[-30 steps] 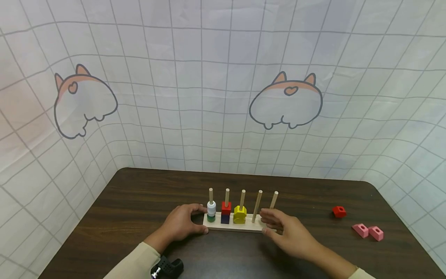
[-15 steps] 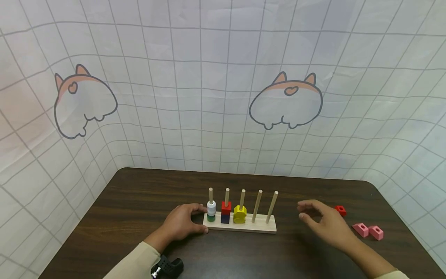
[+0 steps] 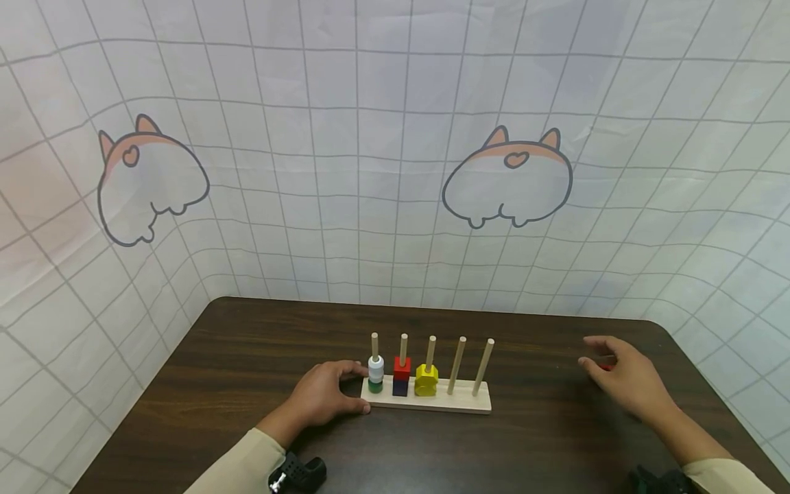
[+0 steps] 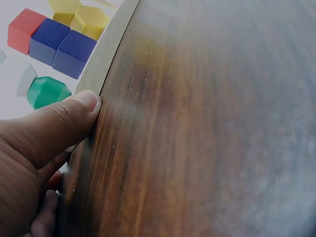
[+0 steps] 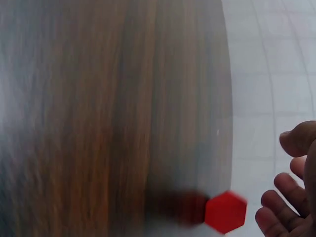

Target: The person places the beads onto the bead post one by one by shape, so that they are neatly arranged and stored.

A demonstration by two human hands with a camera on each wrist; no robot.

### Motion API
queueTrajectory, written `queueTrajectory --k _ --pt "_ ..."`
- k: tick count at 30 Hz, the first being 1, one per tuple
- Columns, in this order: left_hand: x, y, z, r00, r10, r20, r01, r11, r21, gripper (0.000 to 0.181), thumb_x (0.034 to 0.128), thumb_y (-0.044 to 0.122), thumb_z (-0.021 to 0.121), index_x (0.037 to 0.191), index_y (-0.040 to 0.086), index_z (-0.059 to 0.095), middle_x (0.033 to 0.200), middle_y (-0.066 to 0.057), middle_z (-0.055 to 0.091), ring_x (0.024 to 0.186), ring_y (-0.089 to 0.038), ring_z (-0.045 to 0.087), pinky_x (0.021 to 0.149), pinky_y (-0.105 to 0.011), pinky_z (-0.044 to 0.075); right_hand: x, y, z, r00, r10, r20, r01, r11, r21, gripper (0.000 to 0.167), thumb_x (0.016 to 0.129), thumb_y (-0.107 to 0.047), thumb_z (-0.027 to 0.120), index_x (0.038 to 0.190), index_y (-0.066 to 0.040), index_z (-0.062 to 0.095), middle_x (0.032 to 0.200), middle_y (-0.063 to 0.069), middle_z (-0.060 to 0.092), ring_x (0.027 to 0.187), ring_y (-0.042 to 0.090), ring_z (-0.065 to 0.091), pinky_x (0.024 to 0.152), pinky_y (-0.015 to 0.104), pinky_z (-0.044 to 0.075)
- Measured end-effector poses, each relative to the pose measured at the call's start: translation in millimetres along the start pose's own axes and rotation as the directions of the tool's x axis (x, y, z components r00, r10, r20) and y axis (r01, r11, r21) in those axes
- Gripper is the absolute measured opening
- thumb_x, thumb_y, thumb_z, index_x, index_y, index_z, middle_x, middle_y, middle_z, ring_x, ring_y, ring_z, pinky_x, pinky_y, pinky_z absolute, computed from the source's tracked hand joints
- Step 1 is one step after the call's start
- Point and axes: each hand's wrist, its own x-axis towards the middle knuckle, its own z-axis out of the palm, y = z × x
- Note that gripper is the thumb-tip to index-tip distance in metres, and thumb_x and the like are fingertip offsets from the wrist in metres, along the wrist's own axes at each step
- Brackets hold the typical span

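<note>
My left hand (image 3: 319,396) grips the left end of a wooden peg board (image 3: 432,403), thumb (image 4: 74,116) along its near edge and fingers behind. Five upright pegs stand on it. White and green beads (image 3: 375,374) are on the leftmost peg, a red block (image 3: 402,366) over dark blue on the second, and yellow beads (image 3: 426,379) on the third; the two right pegs are bare. Over at the right, my right hand (image 3: 636,381) hovers with fingers apart around a loose red block (image 5: 225,212), which it mostly covers in the head view. A gap separates hand and block in the right wrist view.
The dark wooden table (image 3: 432,453) has its far edge against a white gridded curtain (image 3: 370,171) with printed cartoon animals. A black strap device (image 3: 297,473) sits at the left wrist. The right hand and forearm hide the two pink blocks.
My right hand has left the board's right end and travelled right to the loose red block, covering the pink blocks. The left hand stays on the board.
</note>
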Motion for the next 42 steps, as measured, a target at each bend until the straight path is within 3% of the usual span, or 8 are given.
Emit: queueTrajectory --k 9,19,28,35,38,42 --pt "-0.1 1.4 -0.1 1.0 -0.003 0.003 0.003 1.0 -0.004 0.055 0.072 0.044 0.093 0.121 0.028 0.073 0.133 -0.002 0.067 0.124 -0.03 0.06 0.1 -0.056 0.046 6.3 23.4 -2.1 0.997 0.06 0.049 -0.056 0.996 -0.076 0.06 0.098 -0.031 0.071 0.139 0.008 0.051 0.134 0.037 0.054 0.113 0.054 0.057 0.085 0.066 0.048" --pt "-0.9 3.9 -2.0 1.0 -0.009 0.002 0.009 1.0 -0.006 0.055 0.0717 0.043 0.094 0.12 0.027 0.073 0.131 -0.001 0.068 0.123 -0.029 0.061 0.099 -0.055 0.047 10.3 24.7 -3.3 0.994 0.08 0.069 -0.074 0.993 -0.089 0.055 0.093 -0.024 0.076 0.133 0.008 0.056 0.122 0.031 0.064 0.105 0.048 0.064 0.082 0.061 0.05" --pt "-1.0 4.2 -2.1 1.0 -0.009 0.0 0.009 1.0 0.0 0.054 0.0713 0.042 0.094 0.119 0.027 0.073 0.13 -0.002 0.068 0.122 -0.029 0.061 0.099 -0.055 0.047 12.2 22.9 -2.6 0.993 0.089 0.074 -0.08 0.99 -0.117 0.047 0.091 -0.044 0.078 0.11 -0.003 0.067 0.1 0.014 0.069 0.089 0.036 0.066 0.072 0.054 0.052" --pt "-1.6 3.9 -2.1 1.0 -0.006 0.005 0.006 1.0 -0.005 0.054 0.0716 0.042 0.094 0.119 0.027 0.073 0.13 -0.002 0.068 0.122 -0.029 0.061 0.099 -0.056 0.047 10.3 18.3 -0.3 0.988 0.108 0.107 -0.098 0.991 -0.095 0.059 0.087 -0.055 0.078 0.114 -0.004 0.067 0.106 0.017 0.071 0.096 0.041 0.066 0.075 0.056 0.052" --pt "-1.8 4.0 -2.5 1.0 -0.006 0.006 0.006 1.0 -0.003 0.054 0.0716 0.043 0.094 0.119 0.027 0.073 0.13 -0.002 0.068 0.122 -0.03 0.061 0.099 -0.056 0.047 10.5 16.8 0.1 0.988 0.088 0.123 -0.078 0.993 -0.089 0.055 0.086 -0.048 0.082 0.116 -0.004 0.067 0.106 0.015 0.072 0.095 0.038 0.067 0.076 0.056 0.051" --pt "-2.1 4.3 -3.0 1.0 -0.006 0.005 0.006 1.0 0.0 0.055 0.0714 0.043 0.094 0.119 0.027 0.073 0.13 -0.001 0.068 0.122 -0.03 0.061 0.098 -0.056 0.047 10.3 14.8 3.0 0.991 0.017 0.131 -0.009 0.998 -0.061 0.04 0.087 -0.025 0.083 0.115 -0.003 0.067 0.103 0.012 0.073 0.092 0.033 0.07 0.076 0.054 0.054"
